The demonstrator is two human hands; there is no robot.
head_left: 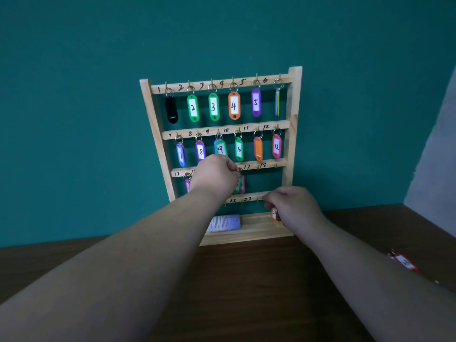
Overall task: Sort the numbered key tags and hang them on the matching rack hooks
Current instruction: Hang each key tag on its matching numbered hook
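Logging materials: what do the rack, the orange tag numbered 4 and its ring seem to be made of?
The rack: pale bare-looking wood, faint grain showing, matte. The orange tag 4: likely moulded plastic, slightly glossy, with a white paper-like label insert. Its ring: thin metal wire by the look, with a bright glint.

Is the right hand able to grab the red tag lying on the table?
Probably not just yet: the right hand is holding an orange tag by the rack. Nothing blocks the way to the red tag, though.
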